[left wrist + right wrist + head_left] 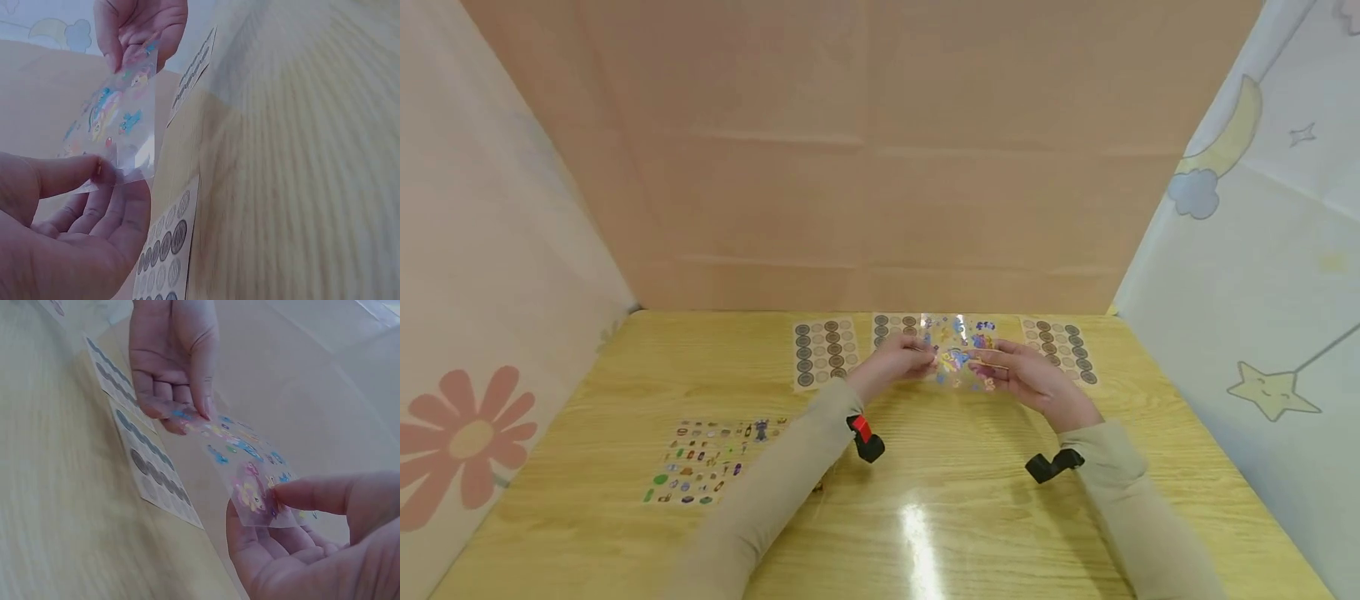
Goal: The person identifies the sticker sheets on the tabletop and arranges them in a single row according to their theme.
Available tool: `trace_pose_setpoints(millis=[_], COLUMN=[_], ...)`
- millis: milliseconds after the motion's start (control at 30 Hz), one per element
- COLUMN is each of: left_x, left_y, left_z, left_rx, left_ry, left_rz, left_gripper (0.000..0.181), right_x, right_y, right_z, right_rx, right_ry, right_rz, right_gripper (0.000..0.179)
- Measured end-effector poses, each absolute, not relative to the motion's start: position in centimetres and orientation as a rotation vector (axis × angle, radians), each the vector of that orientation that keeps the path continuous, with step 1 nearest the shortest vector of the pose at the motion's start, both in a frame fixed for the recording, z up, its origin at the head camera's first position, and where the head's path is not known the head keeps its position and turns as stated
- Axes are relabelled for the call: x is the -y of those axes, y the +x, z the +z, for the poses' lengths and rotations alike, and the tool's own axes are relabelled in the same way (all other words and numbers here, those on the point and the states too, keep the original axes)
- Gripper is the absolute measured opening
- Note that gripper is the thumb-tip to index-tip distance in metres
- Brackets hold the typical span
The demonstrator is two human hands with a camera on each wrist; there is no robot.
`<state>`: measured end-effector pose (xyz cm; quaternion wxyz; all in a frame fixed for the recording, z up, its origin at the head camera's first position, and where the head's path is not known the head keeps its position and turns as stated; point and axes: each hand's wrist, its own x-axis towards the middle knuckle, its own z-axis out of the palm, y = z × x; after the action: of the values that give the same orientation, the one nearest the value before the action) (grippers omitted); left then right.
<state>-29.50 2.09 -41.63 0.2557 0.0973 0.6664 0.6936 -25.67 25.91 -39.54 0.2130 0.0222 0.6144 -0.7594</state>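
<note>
A clear sticker sheet point(953, 354) with small colourful cartoon figures is held up between both hands, above the far part of the table. My left hand point(898, 360) pinches its left edge, thumb on top and fingers beneath. On the opposite edge my right hand point(1026, 375) pinches the sheet the same way. In the left wrist view the transparent sheet point(125, 119) slants, with light glinting off one corner. The right wrist view shows the right thumb pressing on the sheet point(250, 481) beside a yellow and pink figure.
Sheets of round coin-like stickers lie along the table's back edge: one at left point(825, 354), one partly behind the left hand point(891, 327), one at right point(1063, 350). Another clear sheet of tiny pictures point(700, 462) lies front left, partly under the left sleeve. A tan backdrop point(865, 208) rises behind.
</note>
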Motion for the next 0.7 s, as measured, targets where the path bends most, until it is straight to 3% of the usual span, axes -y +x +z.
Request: trace_pose_setpoints(millis=[533,700], left_x=[3.3,4.8], left_y=[-24.5,-22.9], left_z=[-42.2,-42.7], left_rx=[-2.001,-1.952], left_ry=[0.087,0.053], left_rz=[1.916,1.975], left_gripper=[0.043,0.040], right_x=[-21.6,-20.5], right_y=[-22.1,-21.2], right_z=[-41.1,-41.3], right_rx=[-1.723,-1.706], right_ry=[-0.017,0.047], right_rz=[-2.015,-2.023], right_gripper=[0.065,0.059])
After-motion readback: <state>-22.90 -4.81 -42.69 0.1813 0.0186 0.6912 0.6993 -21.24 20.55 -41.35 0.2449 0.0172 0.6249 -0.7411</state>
